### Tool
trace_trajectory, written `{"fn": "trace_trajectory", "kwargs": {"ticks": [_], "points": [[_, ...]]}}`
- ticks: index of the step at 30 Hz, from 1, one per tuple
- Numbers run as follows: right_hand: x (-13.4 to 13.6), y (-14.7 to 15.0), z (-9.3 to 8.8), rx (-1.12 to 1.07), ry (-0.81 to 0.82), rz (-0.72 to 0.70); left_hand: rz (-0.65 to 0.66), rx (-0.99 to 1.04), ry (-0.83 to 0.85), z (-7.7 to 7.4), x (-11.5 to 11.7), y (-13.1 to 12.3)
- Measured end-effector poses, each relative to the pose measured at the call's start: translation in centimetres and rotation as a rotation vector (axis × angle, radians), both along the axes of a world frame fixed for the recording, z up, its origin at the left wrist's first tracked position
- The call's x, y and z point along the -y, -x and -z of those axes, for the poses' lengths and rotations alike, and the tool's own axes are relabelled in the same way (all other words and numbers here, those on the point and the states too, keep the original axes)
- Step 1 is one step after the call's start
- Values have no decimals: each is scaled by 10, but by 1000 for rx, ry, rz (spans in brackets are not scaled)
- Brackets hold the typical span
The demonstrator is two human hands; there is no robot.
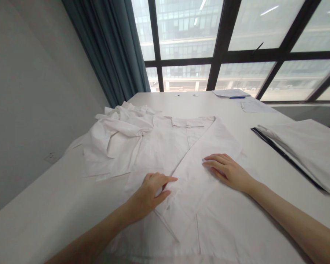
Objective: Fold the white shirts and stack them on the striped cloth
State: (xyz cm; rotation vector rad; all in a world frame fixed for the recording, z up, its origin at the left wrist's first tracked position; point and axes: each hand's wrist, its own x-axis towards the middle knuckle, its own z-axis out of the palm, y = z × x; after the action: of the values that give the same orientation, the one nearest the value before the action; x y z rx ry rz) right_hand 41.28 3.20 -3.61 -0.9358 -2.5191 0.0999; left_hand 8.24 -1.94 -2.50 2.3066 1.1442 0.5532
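Note:
A white garment (181, 161) with a V-shaped front opening lies spread over the white table (71, 205). One sleeve (121, 135) is bunched and wrinkled on the left. My left hand (152, 192) rests on the front of the garment beside the slanting edge, index finger stretched out and thumb apart; its other fingers are partly hidden underneath. Thin strips of cloth, like ties, trail below it. Farther right, my right hand (227, 170) lies on the garment's right side with loosely stretched fingers. Neither hand visibly grips the cloth.
Folded white cloth (310, 146) sits on a flat black-edged item (283, 157) at the right. Papers (231, 93) and a blue pen (237, 97) lie at the table's far end. Behind are a blue curtain (115, 47) and dark-framed windows. A grey wall runs along the left.

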Motion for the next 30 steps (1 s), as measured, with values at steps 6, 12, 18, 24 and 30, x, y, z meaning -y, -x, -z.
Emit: {"fn": "trace_trajectory", "kwargs": {"ticks": [6, 12, 18, 24, 30], "points": [[0, -2, 1, -24, -10, 36, -134, 152, -8, -2, -5, 3], [-1, -3, 4, -21, 10, 72, -114, 106, 76, -6, -8, 9], [-5, -6, 11, -7, 27, 184, -117, -86, -91, -4, -7, 13], [-7, -5, 15, 19, 51, 243, 143, -228, -362, -9, 5, 4], [-6, -4, 12, 11, 66, 215, 347, -297, -216, -9, 19, -6]]}}
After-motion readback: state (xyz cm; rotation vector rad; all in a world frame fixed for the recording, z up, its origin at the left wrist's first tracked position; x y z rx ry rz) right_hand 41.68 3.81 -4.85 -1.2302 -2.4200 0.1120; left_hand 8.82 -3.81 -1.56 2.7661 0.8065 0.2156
